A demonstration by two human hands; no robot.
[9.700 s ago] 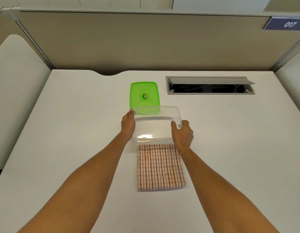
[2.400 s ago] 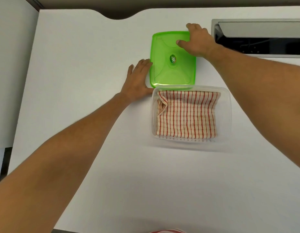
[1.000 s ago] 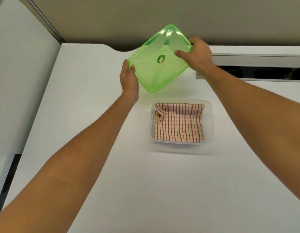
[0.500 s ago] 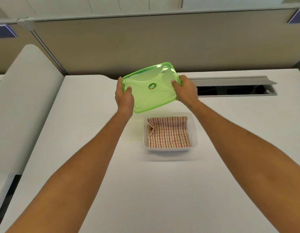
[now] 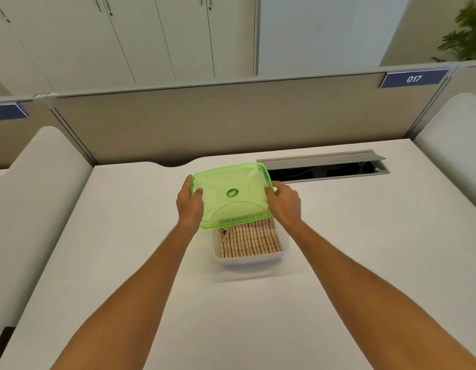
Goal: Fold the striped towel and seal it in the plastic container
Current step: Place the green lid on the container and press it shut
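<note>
Desk (image 5: 338, 263) fills the view, white and flat, with a grey cable hatch (image 5: 322, 166) open at about one o'clock from the middle and a beige partition (image 5: 231, 121) behind it at twelve. On the desk, just ahead of my forearms, sits the clear plastic container (image 5: 249, 259), and the folded striped towel (image 5: 249, 240) lies inside it, red lines running front to back, a small ruck at its nine o'clock edge. Above the container's far half I hold the green lid (image 5: 231, 194), tilted, its near edge low over the towel and its far edge raised toward twelve. My left hand (image 5: 189, 206) pinches the lid's nine o'clock edge, thumb on top, fingers curled under. My right hand (image 5: 285, 204) grips the three o'clock edge the same way, thumb across the rim.

I judge the folding done and the sealing not yet begun: the lid covers only the far part of the container and is not seated.

What could go wrong from here: the lid sits a little off to eleven o'clock of the box, so if I lower it as it is, one corner may ride outside the rim and fail to close. The ruck at the towel's left edge could catch under the lip and hold the seal open. The light container may also slide on the smooth desk if I press on one side only.
</note>
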